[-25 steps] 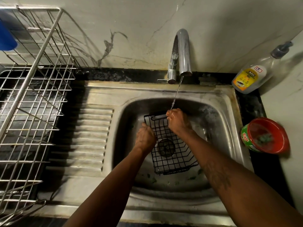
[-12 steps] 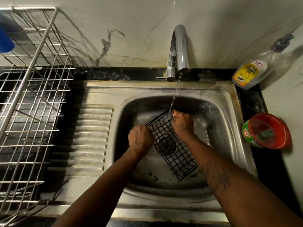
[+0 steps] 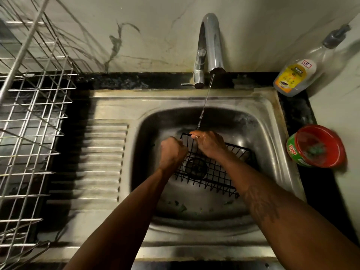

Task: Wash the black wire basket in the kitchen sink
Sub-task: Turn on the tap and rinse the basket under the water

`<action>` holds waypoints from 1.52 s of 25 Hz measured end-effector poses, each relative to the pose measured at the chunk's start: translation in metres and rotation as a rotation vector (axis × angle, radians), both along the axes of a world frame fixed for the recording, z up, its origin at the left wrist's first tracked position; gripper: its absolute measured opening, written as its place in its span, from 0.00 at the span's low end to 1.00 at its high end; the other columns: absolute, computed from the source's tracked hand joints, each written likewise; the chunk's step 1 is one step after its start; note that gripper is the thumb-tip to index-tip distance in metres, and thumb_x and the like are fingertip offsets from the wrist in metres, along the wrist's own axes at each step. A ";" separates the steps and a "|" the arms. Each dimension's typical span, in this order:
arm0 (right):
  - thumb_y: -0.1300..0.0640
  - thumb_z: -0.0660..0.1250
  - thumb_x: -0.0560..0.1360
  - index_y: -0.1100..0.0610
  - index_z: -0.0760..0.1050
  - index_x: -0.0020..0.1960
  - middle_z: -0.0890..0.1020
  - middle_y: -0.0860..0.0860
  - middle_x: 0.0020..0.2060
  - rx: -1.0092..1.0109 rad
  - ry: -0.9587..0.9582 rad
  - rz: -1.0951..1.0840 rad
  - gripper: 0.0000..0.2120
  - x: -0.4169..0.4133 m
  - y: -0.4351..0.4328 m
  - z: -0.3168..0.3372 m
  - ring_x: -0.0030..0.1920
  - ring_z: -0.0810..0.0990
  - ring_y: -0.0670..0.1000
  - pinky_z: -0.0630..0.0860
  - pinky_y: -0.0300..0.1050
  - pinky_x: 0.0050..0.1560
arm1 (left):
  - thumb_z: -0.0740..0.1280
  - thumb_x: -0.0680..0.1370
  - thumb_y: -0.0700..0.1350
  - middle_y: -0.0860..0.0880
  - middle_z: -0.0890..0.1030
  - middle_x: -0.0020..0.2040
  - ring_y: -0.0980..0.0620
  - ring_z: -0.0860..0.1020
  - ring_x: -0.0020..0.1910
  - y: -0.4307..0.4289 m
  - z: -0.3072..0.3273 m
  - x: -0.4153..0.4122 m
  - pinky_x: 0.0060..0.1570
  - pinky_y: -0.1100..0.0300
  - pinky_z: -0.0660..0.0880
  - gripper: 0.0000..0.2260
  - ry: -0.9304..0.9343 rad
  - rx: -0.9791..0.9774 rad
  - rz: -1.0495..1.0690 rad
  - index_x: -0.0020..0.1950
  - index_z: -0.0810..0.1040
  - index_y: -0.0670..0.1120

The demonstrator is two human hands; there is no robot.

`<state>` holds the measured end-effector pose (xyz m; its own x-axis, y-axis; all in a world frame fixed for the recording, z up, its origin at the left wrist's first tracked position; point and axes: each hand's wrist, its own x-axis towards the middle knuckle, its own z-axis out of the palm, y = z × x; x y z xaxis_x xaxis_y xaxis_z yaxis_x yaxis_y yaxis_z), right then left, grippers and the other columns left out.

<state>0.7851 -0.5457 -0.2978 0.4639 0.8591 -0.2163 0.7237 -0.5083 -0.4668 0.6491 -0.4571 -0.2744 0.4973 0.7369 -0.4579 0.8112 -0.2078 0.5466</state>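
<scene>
Head view: I see the black wire basket (image 3: 212, 172) in the sink (image 3: 280, 172), over the drain. Left hand (image 3: 172, 152) and right hand (image 3: 209, 143) each clamp its rim under the thin water stream (image 3: 204, 106). Wet wire may slip from either grip and strike the steel.

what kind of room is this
Most likely a home kitchen: a stainless steel sink with a ribbed drainboard, a curved chrome tap running water, and a clear dish soap bottle on the black counter.

dish rack (image 3: 33, 121): cut off at left edge; black wire basket (image 3: 212, 172): partly behind right hand (image 3: 209, 143)
</scene>
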 end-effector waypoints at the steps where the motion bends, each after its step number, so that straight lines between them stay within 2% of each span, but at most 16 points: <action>1: 0.55 0.59 0.84 0.47 0.77 0.68 0.85 0.53 0.55 -0.007 -0.018 0.010 0.15 0.004 -0.004 -0.001 0.50 0.83 0.54 0.78 0.46 0.49 | 0.67 0.78 0.39 0.48 0.80 0.36 0.55 0.77 0.31 -0.001 -0.001 0.003 0.24 0.72 0.68 0.09 -0.042 -0.061 0.150 0.37 0.77 0.44; 3: 0.57 0.61 0.83 0.48 0.79 0.64 0.85 0.52 0.50 -0.030 -0.058 0.013 0.13 0.016 -0.013 -0.004 0.45 0.82 0.52 0.76 0.42 0.43 | 0.68 0.80 0.43 0.46 0.83 0.37 0.54 0.78 0.29 0.002 -0.001 0.008 0.25 0.67 0.71 0.07 -0.082 -0.211 0.403 0.44 0.81 0.41; 6: 0.55 0.62 0.83 0.48 0.80 0.59 0.85 0.51 0.48 -0.071 -0.044 0.029 0.10 0.031 -0.016 -0.009 0.45 0.82 0.50 0.80 0.46 0.47 | 0.65 0.81 0.45 0.49 0.78 0.32 0.56 0.72 0.23 0.007 -0.011 0.007 0.20 0.64 0.68 0.10 -0.163 -0.432 0.540 0.46 0.82 0.41; 8: 0.53 0.60 0.84 0.49 0.79 0.60 0.84 0.52 0.48 -0.101 -0.021 0.101 0.11 0.024 -0.002 -0.009 0.46 0.81 0.52 0.80 0.50 0.49 | 0.64 0.82 0.46 0.49 0.75 0.31 0.55 0.69 0.23 0.003 -0.017 0.006 0.18 0.65 0.65 0.11 -0.201 -0.430 0.547 0.46 0.81 0.41; 11: 0.54 0.59 0.84 0.50 0.79 0.56 0.82 0.53 0.45 -0.052 0.053 0.154 0.10 -0.001 0.030 -0.010 0.44 0.81 0.54 0.81 0.56 0.47 | 0.67 0.80 0.48 0.48 0.77 0.34 0.53 0.73 0.28 -0.001 -0.028 0.001 0.22 0.62 0.67 0.13 -0.237 -0.360 0.576 0.49 0.83 0.38; 13: 0.55 0.59 0.83 0.49 0.80 0.56 0.82 0.50 0.44 -0.014 0.062 0.185 0.11 -0.010 0.036 -0.013 0.42 0.81 0.53 0.81 0.52 0.45 | 0.68 0.78 0.48 0.48 0.78 0.34 0.52 0.75 0.30 0.005 -0.031 -0.007 0.24 0.62 0.67 0.12 -0.250 -0.381 0.629 0.49 0.83 0.40; 15: 0.52 0.58 0.85 0.48 0.79 0.62 0.82 0.49 0.47 -0.029 0.138 0.141 0.12 0.005 0.021 -0.011 0.43 0.80 0.49 0.78 0.47 0.46 | 0.67 0.77 0.47 0.49 0.74 0.29 0.53 0.70 0.24 0.017 -0.028 -0.014 0.21 0.63 0.63 0.09 -0.259 -0.434 0.667 0.43 0.81 0.42; 17: 0.50 0.58 0.85 0.48 0.79 0.64 0.84 0.49 0.51 -0.052 0.143 0.060 0.13 0.033 -0.005 -0.014 0.49 0.81 0.48 0.75 0.45 0.50 | 0.66 0.78 0.46 0.51 0.69 0.26 0.53 0.65 0.21 0.028 -0.021 -0.020 0.19 0.64 0.60 0.07 -0.257 -0.451 0.678 0.41 0.78 0.45; 19: 0.48 0.58 0.85 0.47 0.79 0.63 0.84 0.48 0.53 -0.080 0.090 0.016 0.13 0.047 -0.022 -0.014 0.52 0.81 0.50 0.76 0.47 0.52 | 0.65 0.78 0.45 0.50 0.68 0.27 0.53 0.65 0.22 0.031 -0.018 -0.018 0.20 0.63 0.60 0.07 -0.272 -0.429 0.659 0.40 0.76 0.45; 23: 0.52 0.57 0.85 0.49 0.78 0.54 0.81 0.51 0.43 -0.077 0.121 0.133 0.11 0.007 0.019 -0.014 0.41 0.81 0.51 0.81 0.51 0.43 | 0.65 0.76 0.41 0.48 0.70 0.28 0.52 0.66 0.23 0.019 -0.021 -0.009 0.20 0.62 0.60 0.05 -0.291 -0.413 0.620 0.41 0.77 0.43; 26: 0.59 0.59 0.84 0.52 0.79 0.54 0.79 0.51 0.39 -0.040 0.126 0.172 0.10 -0.009 0.046 -0.006 0.37 0.78 0.50 0.76 0.46 0.38 | 0.62 0.76 0.41 0.48 0.68 0.27 0.52 0.64 0.21 0.021 -0.019 -0.012 0.19 0.64 0.59 0.06 -0.323 -0.406 0.643 0.39 0.75 0.43; 29: 0.56 0.58 0.85 0.55 0.80 0.53 0.82 0.54 0.44 -0.095 0.131 0.142 0.12 0.022 0.005 0.002 0.42 0.80 0.52 0.76 0.45 0.43 | 0.60 0.77 0.41 0.50 0.64 0.26 0.54 0.60 0.19 0.028 -0.015 -0.018 0.20 0.65 0.57 0.10 -0.300 -0.479 0.648 0.35 0.69 0.47; 33: 0.54 0.61 0.83 0.55 0.83 0.53 0.85 0.56 0.49 -0.170 -0.026 0.053 0.12 0.071 -0.043 0.000 0.49 0.83 0.57 0.79 0.53 0.53 | 0.58 0.79 0.43 0.51 0.62 0.25 0.54 0.59 0.20 0.031 -0.016 -0.018 0.20 0.63 0.58 0.12 -0.244 -0.496 0.608 0.35 0.67 0.48; 36: 0.55 0.60 0.84 0.54 0.82 0.55 0.84 0.53 0.46 -0.176 0.075 0.124 0.11 0.042 -0.009 0.000 0.44 0.82 0.52 0.79 0.49 0.46 | 0.57 0.81 0.45 0.51 0.64 0.28 0.53 0.61 0.23 0.022 -0.019 -0.011 0.22 0.61 0.59 0.12 -0.203 -0.502 0.563 0.37 0.67 0.48; 38: 0.58 0.60 0.84 0.56 0.80 0.55 0.80 0.52 0.42 -0.138 0.162 0.206 0.10 0.011 0.020 0.000 0.40 0.79 0.48 0.75 0.45 0.41 | 0.57 0.81 0.45 0.50 0.65 0.29 0.52 0.62 0.24 0.019 -0.022 -0.008 0.23 0.61 0.60 0.12 -0.180 -0.502 0.550 0.38 0.68 0.47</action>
<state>0.7966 -0.5255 -0.2979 0.2327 0.8889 -0.3946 0.7400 -0.4251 -0.5213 0.6409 -0.4385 -0.2965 0.2176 0.6247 -0.7500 0.6153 0.5087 0.6022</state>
